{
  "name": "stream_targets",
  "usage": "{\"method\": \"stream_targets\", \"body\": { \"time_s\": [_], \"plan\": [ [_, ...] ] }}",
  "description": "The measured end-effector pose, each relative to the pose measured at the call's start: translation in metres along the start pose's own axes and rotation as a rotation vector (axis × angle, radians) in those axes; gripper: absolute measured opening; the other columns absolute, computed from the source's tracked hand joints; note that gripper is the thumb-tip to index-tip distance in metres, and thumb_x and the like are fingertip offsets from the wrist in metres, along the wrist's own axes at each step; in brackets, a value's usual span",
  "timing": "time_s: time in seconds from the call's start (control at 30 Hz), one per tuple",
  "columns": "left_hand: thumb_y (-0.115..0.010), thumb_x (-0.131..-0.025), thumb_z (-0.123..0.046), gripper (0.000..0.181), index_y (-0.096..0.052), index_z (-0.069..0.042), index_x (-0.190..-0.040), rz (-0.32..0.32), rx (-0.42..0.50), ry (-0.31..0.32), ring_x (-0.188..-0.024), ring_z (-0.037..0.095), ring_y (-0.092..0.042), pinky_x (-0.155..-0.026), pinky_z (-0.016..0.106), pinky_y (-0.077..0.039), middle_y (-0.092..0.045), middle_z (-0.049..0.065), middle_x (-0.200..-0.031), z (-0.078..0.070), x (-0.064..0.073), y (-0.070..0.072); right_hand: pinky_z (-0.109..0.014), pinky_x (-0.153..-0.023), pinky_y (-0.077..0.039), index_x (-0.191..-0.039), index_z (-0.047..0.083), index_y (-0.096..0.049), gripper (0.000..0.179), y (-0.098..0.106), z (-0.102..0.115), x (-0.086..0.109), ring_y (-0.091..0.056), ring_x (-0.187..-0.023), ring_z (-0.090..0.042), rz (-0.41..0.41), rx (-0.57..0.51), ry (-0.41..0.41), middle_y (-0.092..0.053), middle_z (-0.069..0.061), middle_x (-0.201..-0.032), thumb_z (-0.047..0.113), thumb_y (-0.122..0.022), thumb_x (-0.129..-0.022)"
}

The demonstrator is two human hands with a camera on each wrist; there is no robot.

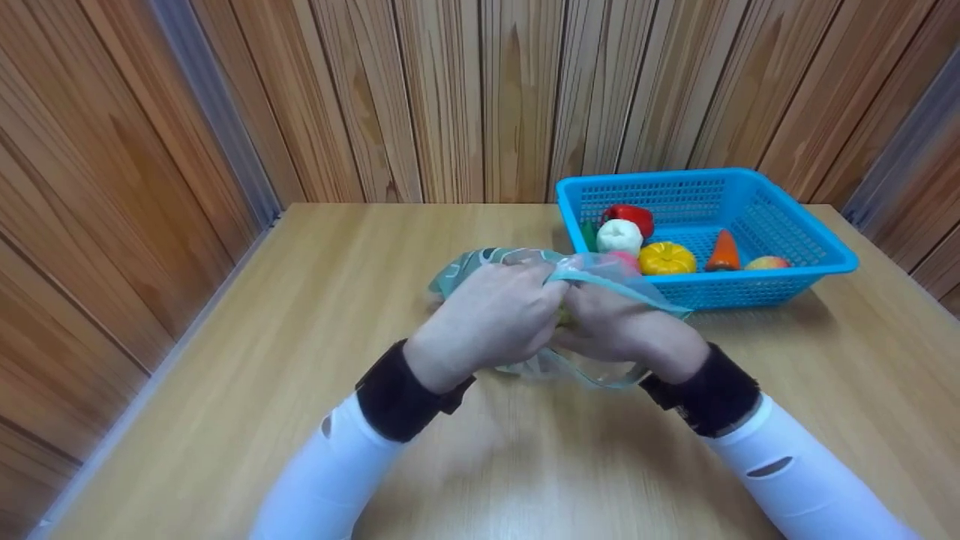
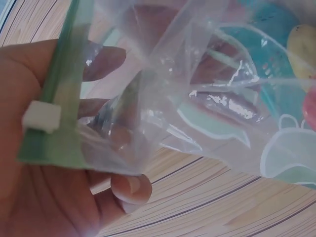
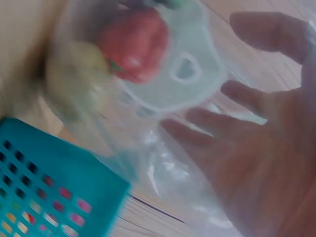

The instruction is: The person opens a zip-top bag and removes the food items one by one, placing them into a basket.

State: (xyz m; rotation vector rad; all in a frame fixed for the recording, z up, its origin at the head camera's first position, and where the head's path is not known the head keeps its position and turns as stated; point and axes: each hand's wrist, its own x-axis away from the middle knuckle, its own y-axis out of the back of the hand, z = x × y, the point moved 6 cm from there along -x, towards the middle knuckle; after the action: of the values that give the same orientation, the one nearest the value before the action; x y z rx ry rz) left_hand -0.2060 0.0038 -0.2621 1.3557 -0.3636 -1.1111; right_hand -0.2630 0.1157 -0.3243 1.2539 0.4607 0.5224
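Note:
A clear zip bag [image 1: 469, 266] with pale green printed shapes lies across the middle of the table. My left hand [image 1: 499, 311] grips its mouth. In the left wrist view, the green zip strip [image 2: 66, 84] with its white slider [image 2: 42, 116] crosses that palm. My right hand [image 1: 626, 322] reaches inside the bag's mouth. Through the plastic, its fingers [image 3: 192, 131] appear spread and relaxed, holding nothing. Farther in the bag, a toy red bell pepper [image 3: 138, 44] and a blurred yellowish round piece [image 3: 76, 79] show in the right wrist view.
A blue mesh basket [image 1: 750, 292] stands at the back right, its near left corner behind the bag. Inside are a toy red pepper [image 1: 631, 219], a white bulb [image 1: 619, 236], a yellow pumpkin [image 1: 667, 259], an orange carrot [image 1: 724, 251] and other pieces. Wooden panels [image 1: 517, 97] rise behind the table.

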Motion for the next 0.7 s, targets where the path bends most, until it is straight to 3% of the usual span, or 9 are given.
{"method": "stream_targets", "body": {
  "time_s": [0.17, 0.23, 0.33, 0.4, 0.47, 0.57, 0.6, 0.67, 0.7],
  "plan": [
    [-0.056, -0.097, -0.021, 0.014, -0.064, -0.010, -0.099, 0.104, 0.036, -0.001, -0.077, 0.018, -0.062, -0.068, 0.030, -0.055, -0.061, 0.002, -0.081, -0.001, 0.000, -0.005, -0.029, -0.084, -0.044, -0.136, 0.019, -0.047, 0.062, -0.020, -0.003, -0.010, -0.052, -0.103, -0.018, -0.079, 0.141, 0.078, -0.061, 0.004, -0.119, 0.044, -0.075, -0.087],
    [-0.057, -0.097, -0.022, 0.017, -0.065, -0.009, -0.104, 0.160, 0.075, 0.007, -0.077, 0.017, -0.060, -0.069, 0.029, -0.054, -0.060, 0.002, -0.082, -0.001, 0.000, -0.007, -0.030, -0.080, -0.042, -0.135, 0.021, -0.047, 0.062, -0.027, -0.009, -0.011, -0.050, -0.100, -0.017, -0.064, 0.101, 0.012, -0.059, 0.004, -0.115, 0.043, -0.077, -0.085],
    [-0.057, -0.098, -0.022, 0.019, -0.065, -0.008, -0.108, 0.217, 0.110, 0.020, -0.077, 0.017, -0.058, -0.069, 0.027, -0.053, -0.061, 0.002, -0.084, 0.000, 0.000, -0.010, -0.034, -0.079, -0.040, -0.125, 0.024, -0.052, 0.050, -0.034, -0.019, -0.010, -0.050, -0.097, -0.018, -0.030, -0.069, -0.136, -0.058, 0.004, -0.107, 0.045, -0.076, -0.086],
    [-0.057, -0.098, -0.022, 0.019, -0.065, -0.008, -0.109, 0.236, 0.120, 0.025, -0.077, 0.017, -0.058, -0.070, 0.026, -0.053, -0.061, 0.002, -0.085, 0.000, 0.000, -0.011, -0.035, -0.078, -0.040, -0.118, 0.023, -0.052, 0.045, -0.038, -0.022, -0.010, -0.050, -0.094, -0.019, -0.019, -0.095, -0.190, -0.057, 0.004, -0.101, 0.045, -0.075, -0.086],
    [-0.057, -0.098, -0.022, 0.019, -0.066, -0.009, -0.108, 0.246, 0.127, 0.030, -0.077, 0.017, -0.058, -0.071, 0.026, -0.052, -0.062, 0.003, -0.085, 0.000, -0.001, -0.011, -0.034, -0.076, -0.041, -0.117, 0.021, -0.052, 0.045, -0.040, -0.021, -0.009, -0.051, -0.090, -0.020, -0.005, -0.019, -0.181, -0.056, 0.002, -0.096, 0.045, -0.075, -0.086],
    [-0.057, -0.098, -0.022, 0.019, -0.066, -0.009, -0.108, 0.257, 0.135, 0.034, -0.077, 0.018, -0.058, -0.070, 0.025, -0.052, -0.061, 0.003, -0.084, 0.000, 0.000, -0.012, -0.033, -0.075, -0.040, -0.123, 0.016, -0.049, 0.053, -0.042, -0.015, -0.010, -0.048, -0.090, -0.023, 0.018, 0.247, -0.080, -0.053, -0.002, -0.099, 0.043, -0.076, -0.086],
    [-0.057, -0.098, -0.022, 0.019, -0.066, -0.009, -0.108, 0.260, 0.138, 0.035, -0.077, 0.018, -0.058, -0.070, 0.025, -0.051, -0.061, 0.003, -0.084, 0.001, 0.000, -0.012, -0.033, -0.076, -0.040, -0.125, 0.015, -0.049, 0.054, -0.043, -0.014, -0.010, -0.048, -0.092, -0.023, 0.017, 0.288, -0.059, -0.052, -0.003, -0.100, 0.042, -0.075, -0.087],
    [-0.057, -0.099, -0.023, 0.019, -0.066, -0.009, -0.108, 0.263, 0.138, 0.036, -0.076, 0.017, -0.057, -0.069, 0.025, -0.051, -0.060, 0.003, -0.083, 0.001, 0.000, -0.012, -0.034, -0.078, -0.039, -0.128, 0.016, -0.049, 0.055, -0.044, -0.014, -0.010, -0.047, -0.095, -0.024, 0.017, 0.286, -0.057, -0.052, -0.004, -0.104, 0.042, -0.076, -0.087],
    [-0.057, -0.099, -0.023, 0.019, -0.066, -0.009, -0.108, 0.263, 0.138, 0.036, -0.076, 0.017, -0.057, -0.069, 0.025, -0.051, -0.060, 0.002, -0.082, 0.001, 0.000, -0.012, -0.035, -0.080, -0.038, -0.126, 0.017, -0.050, 0.052, -0.044, -0.016, -0.010, -0.047, -0.096, -0.024, 0.024, 0.203, -0.096, -0.053, -0.003, -0.104, 0.042, -0.075, -0.088]
  ]
}}
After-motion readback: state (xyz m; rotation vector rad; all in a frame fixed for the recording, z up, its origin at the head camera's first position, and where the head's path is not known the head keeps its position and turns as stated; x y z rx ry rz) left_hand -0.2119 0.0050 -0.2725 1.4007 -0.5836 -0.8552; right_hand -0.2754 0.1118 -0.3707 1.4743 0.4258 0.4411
